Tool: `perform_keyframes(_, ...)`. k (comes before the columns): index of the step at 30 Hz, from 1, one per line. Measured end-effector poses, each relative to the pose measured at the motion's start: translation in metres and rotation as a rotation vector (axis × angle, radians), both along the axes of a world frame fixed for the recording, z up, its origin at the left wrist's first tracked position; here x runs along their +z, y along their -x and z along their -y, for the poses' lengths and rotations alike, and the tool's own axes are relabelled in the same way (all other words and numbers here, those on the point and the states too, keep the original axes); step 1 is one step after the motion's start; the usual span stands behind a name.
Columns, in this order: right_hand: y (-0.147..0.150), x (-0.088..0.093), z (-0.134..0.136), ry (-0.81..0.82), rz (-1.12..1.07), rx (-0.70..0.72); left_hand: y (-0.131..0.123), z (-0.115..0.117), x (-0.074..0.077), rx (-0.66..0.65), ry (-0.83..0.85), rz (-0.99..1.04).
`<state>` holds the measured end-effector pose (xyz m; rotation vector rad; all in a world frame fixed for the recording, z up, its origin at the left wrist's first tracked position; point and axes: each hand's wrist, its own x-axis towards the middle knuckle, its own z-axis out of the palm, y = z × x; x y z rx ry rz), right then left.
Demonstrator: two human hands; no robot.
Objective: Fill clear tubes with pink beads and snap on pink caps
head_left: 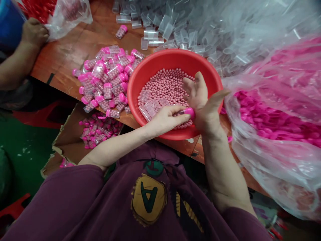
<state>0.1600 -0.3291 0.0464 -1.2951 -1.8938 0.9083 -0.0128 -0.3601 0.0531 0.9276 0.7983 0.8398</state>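
Shirt [100, 201]; pink-cap vial [188, 112] btwn L hand [167, 118], R hand [200, 100]

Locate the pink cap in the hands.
Head view, right of centre: the pink cap is pinched by the left hand against the open palm of the right hand, above the near rim of the red bowl.

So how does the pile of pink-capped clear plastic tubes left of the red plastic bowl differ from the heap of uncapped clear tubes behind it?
The pile of pink-capped clear plastic tubes carries pink caps; the heap of uncapped clear tubes has none. The capped pile holds pink beads; the uncapped heap looks empty. The capped pile is compact; the uncapped heap spreads wider. Both lie loose on the brown wooden table.
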Motion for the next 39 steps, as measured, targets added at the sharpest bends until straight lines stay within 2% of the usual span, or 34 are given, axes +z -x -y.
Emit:
perform_keyframes(2, -0.013, 0.0, 0.003, -0.045, -0.088, -0.044, 0.005, -0.003, 0.003, 0.071, 0.067, 0.019)
perform_keyframes(4, -0.021, 0.004, 0.014, -0.143, -0.047, -0.055, 0.007, -0.006, 0.005, 0.147, 0.102, 0.03)
perform_keyframes(6, -0.019, 0.009, 0.029, -0.252, 0.184, -0.041, 0.006, -0.007, 0.007, 0.177, 0.136, 0.028)
perform_keyframes(8, -0.01, 0.013, 0.043, -0.329, 0.4, -0.091, 0.001, -0.006, 0.008, 0.176, 0.144, 0.025)
perform_keyframes(10, 0.001, 0.014, 0.05, -0.368, 0.515, -0.151, -0.004, -0.003, 0.008, 0.158, 0.11, 0.028)
perform_keyframes(14, 0.01, 0.011, 0.05, -0.38, 0.59, -0.176, -0.011, 0.001, 0.008, 0.148, 0.054, -0.016)
perform_keyframes(18, 0.007, 0.012, 0.045, -0.368, 0.657, -0.165, -0.015, 0.0, 0.009, 0.183, 0.043, -0.101)
perform_keyframes(24, 0.004, 0.017, 0.04, -0.344, 0.762, -0.116, -0.015, 0.003, 0.009, 0.161, 0.036, -0.15)
perform_keyframes(30, 0.025, 0.017, 0.04, -0.316, 0.744, -0.102, -0.008, 0.005, 0.006, 0.159, -0.02, -0.245)
perform_keyframes(32, 0.028, 0.018, 0.032, -0.293, 0.632, -0.077, 0.004, -0.003, 0.014, 0.169, -0.101, -0.278)
perform_keyframes(34, 0.021, 0.018, 0.016, -0.275, 0.46, -0.039, 0.033, -0.02, 0.023, 0.223, -0.235, -0.31)
perform_keyframes(35, 0.013, 0.018, 0.006, -0.265, 0.379, -0.032, 0.054, -0.032, 0.026, 0.281, -0.307, -0.342)
perform_keyframes(37, -0.006, 0.016, -0.013, -0.243, 0.293, -0.071, 0.106, -0.061, 0.026, 0.488, -0.5, -0.483)
perform_keyframes(39, -0.023, 0.013, -0.027, -0.211, 0.328, -0.089, 0.157, -0.088, 0.019, 0.625, -0.581, -0.781)
